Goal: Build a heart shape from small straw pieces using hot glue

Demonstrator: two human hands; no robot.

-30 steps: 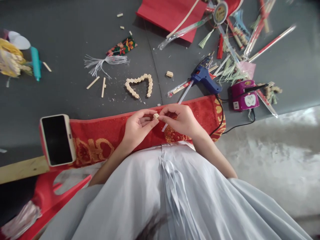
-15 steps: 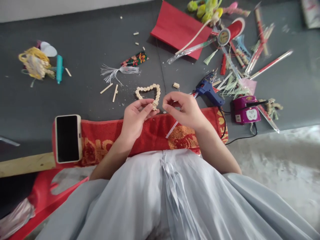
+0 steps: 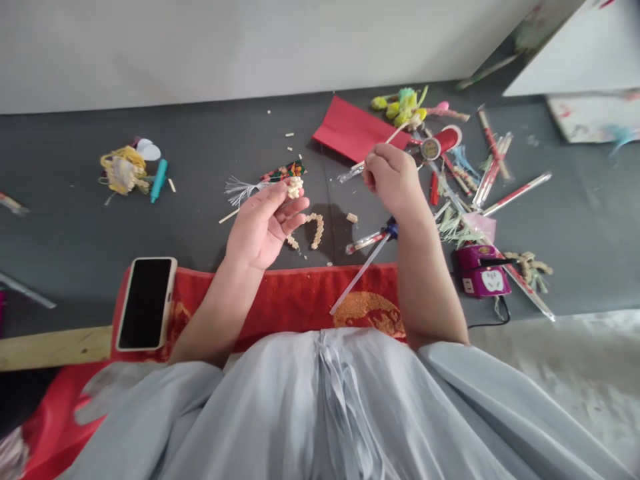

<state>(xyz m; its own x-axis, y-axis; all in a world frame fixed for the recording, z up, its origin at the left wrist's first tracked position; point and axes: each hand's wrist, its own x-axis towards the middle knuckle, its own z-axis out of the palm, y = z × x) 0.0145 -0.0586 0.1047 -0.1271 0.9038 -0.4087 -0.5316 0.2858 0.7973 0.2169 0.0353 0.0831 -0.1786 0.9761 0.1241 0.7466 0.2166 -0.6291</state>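
Left hand (image 3: 263,227) pinching, lower fingers (image 3: 291,225) spread; right hand (image 3: 395,179) curled, farther forward.

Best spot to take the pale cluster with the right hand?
Probably pinch the pale cluster on its right side, coming from the right: the left hand holds it from the left, leaving that knobbly side sticking out.

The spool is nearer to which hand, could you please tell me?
Right: the right hand is just left of the spool and a little below it in view; the left hand, holding a pale piece, is much farther left.
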